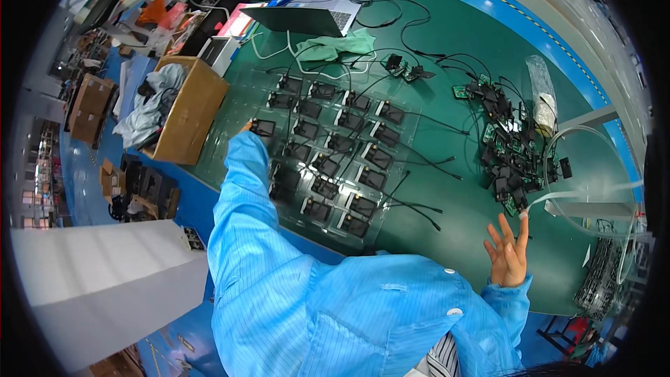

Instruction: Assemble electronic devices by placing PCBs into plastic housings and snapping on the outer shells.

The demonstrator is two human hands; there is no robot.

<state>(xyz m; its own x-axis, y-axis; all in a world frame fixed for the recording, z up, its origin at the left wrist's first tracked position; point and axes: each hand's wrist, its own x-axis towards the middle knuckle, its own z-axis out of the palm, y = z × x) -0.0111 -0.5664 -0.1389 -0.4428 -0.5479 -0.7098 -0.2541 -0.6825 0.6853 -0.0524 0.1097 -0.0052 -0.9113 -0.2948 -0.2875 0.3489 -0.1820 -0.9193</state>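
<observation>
My left hand [247,126], mostly hidden by its blue sleeve, is at the left side of the clear plastic tray [412,126]. It grips the edge of a square black module [264,128] with a light-coloured border. More such black modules [324,91] sit in rows in the tray, several with black cables trailing out to the right. My right hand [509,258] is raised over the near right of the green table, fingers spread and holding nothing. One of its fingertips has a white wrap [523,215]. A translucent tube or strip [586,192] passes close to that fingertip.
A heap of black parts, green circuit boards and cables [509,146] lies right. Behind the tray are a green cloth [338,45] and a laptop [300,21]. A cardboard box [188,115] stands left, a bagged roll [544,112] far right. Bundled dark parts [601,276] are at the right edge.
</observation>
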